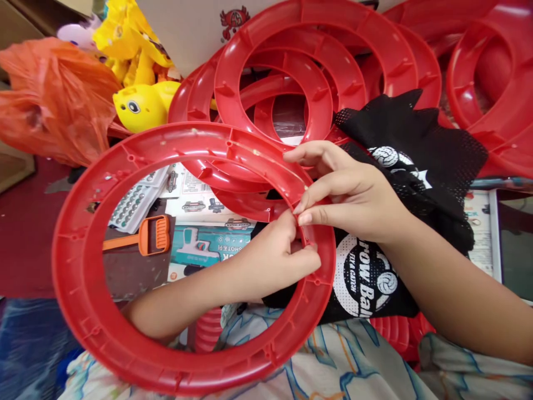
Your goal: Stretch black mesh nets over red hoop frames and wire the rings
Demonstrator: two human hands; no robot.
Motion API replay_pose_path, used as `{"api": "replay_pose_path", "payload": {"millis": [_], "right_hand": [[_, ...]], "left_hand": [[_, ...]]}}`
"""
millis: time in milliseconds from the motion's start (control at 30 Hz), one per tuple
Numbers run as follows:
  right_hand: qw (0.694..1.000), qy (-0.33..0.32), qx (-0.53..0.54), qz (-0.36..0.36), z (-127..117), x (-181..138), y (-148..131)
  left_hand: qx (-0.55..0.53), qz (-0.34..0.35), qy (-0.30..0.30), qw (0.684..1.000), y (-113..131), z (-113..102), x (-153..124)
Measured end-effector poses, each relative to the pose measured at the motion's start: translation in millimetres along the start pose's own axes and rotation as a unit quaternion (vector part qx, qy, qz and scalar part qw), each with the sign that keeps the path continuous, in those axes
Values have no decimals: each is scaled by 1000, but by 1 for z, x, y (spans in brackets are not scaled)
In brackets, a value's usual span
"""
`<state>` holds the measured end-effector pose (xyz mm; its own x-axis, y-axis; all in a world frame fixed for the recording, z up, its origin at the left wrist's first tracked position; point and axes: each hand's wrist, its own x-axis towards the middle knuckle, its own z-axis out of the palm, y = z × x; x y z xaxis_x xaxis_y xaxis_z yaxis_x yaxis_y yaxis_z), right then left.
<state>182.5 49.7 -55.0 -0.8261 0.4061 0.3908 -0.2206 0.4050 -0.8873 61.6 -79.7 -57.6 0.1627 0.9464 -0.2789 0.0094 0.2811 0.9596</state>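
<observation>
A large red plastic ring [69,239] with ribs and small posts along its channel fills the front of the view, tilted toward me. My left hand [287,253] reaches through its opening and is closed around the right side of its rim. Beside it, my right hand [345,191] has thumb and fingertips pinched together at the ring's inner edge; whatever they pinch is too small to make out. Behind and beneath my right hand lies a black mesh cloth [441,150] with white ball prints and lettering, partly hidden by my forearm.
Several more red rings [400,50] are piled at the back. An orange plastic bag [54,100] and yellow toys [141,105] stand at the back left. Through the ring show an orange toy piece [154,236], printed boxes [195,244] and a tray of small silvery balls [133,205].
</observation>
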Motion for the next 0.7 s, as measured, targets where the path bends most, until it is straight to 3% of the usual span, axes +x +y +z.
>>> {"api": "replay_pose_path", "payload": {"millis": [200, 467, 700], "right_hand": [[999, 24, -31, 36, 1, 1, -3], [993, 24, -119, 9, 1, 0, -4], [993, 27, -118, -4, 2, 0, -3]], "left_hand": [[-5, -23, -20, 1000, -1, 1, -6], [-59, -45, -24, 997, -4, 4, -7], [-78, -38, -17, 996, -8, 6, -7]]}}
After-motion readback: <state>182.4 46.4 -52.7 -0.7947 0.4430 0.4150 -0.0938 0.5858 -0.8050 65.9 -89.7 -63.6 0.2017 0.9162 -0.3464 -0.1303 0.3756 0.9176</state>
